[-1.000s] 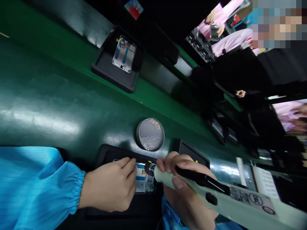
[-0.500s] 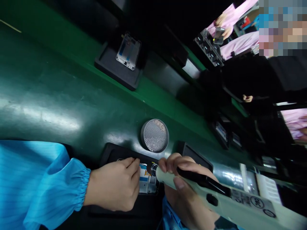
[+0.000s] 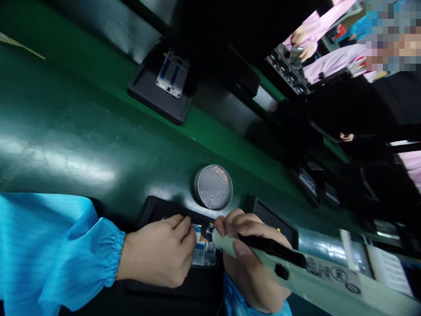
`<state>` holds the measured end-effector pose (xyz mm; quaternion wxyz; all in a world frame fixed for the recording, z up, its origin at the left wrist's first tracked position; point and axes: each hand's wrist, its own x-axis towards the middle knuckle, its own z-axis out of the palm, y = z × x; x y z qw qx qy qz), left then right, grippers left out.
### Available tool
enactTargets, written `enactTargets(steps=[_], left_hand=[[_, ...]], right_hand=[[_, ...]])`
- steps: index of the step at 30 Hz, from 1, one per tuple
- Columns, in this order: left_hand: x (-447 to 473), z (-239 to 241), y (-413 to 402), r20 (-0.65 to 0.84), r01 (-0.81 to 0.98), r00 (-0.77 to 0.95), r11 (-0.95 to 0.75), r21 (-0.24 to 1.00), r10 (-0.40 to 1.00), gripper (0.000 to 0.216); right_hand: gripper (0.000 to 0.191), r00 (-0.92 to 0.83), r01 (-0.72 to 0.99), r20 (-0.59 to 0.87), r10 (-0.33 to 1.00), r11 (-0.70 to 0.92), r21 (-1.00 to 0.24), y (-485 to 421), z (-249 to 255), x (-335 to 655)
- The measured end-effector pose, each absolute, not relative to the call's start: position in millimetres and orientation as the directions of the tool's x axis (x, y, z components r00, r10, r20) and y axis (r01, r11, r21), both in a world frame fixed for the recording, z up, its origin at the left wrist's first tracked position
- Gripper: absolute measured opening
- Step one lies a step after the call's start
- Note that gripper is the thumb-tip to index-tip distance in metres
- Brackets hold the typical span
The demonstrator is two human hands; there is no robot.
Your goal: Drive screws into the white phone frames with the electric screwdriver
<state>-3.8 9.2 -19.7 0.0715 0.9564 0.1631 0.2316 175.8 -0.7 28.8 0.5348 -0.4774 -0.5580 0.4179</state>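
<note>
A pale green electric screwdriver (image 3: 296,274) with a black lever slants across the lower right, gripped by my right hand (image 3: 250,245). Its metal nose is over the right part of an opened phone (image 3: 204,256), whose blue and silver insides show. That phone lies in a black tray (image 3: 153,210). At the phone's left side is my left hand (image 3: 161,252), fingers curled and pinched together; what they hold, if anything, is hidden. Just beyond both hands stands a round grey dish (image 3: 213,187) with a perforated plate and tiny shiny screws along its far side.
Another opened phone (image 3: 173,73) rests on a black tray (image 3: 158,103) on the far green strip. A dark tray (image 3: 274,219) lies right of the dish. White ribbed pieces (image 3: 388,267) are at the right. People in pink sleeves (image 3: 348,59) work at the upper right.
The screwdriver's body and my right hand have shifted slightly left and down, its nose staying over the phone. My left hand is almost unmoved. The view has shifted slightly.
</note>
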Motion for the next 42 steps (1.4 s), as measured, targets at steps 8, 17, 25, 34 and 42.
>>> enactTargets(steps=[8, 17, 25, 34, 42], left_hand=[[-9.9, -21.6, 6.5, 0.394, 0.361, 0.832, -0.920, 0.152, 0.391, 0.045], [-10.0, -21.9, 2.5, 0.370, 0.408, 0.834, -0.909, 0.088, 0.410, 0.047], [-9.1, -22.0, 4.0, 0.356, 0.393, 0.842, -0.913, 0.111, 0.406, 0.049], [-6.9, -21.9, 3.0, 0.379, 0.391, 0.827, -0.909, 0.143, 0.416, 0.047], [-5.3, -20.7, 3.3, 0.383, 0.383, 0.828, -0.912, 0.146, 0.409, 0.044]], right_hand=[[0.017, 0.110, 0.105, 0.214, 0.971, 0.203, -0.974, 1.4, 13.8, 180.1], [0.025, -0.031, -0.129, 0.179, 0.983, 0.173, -0.976, 1.5, 14.3, 173.7], [0.076, -0.081, -0.339, 0.168, 0.982, 0.132, -0.931, 1.2, 24.2, 177.0], [0.094, -0.036, -0.193, 0.256, 0.966, 0.244, -0.950, 1.1, 20.5, 169.1], [0.089, -0.054, -0.149, 0.266, 0.962, 0.256, -0.955, 1.1, 22.9, 174.0]])
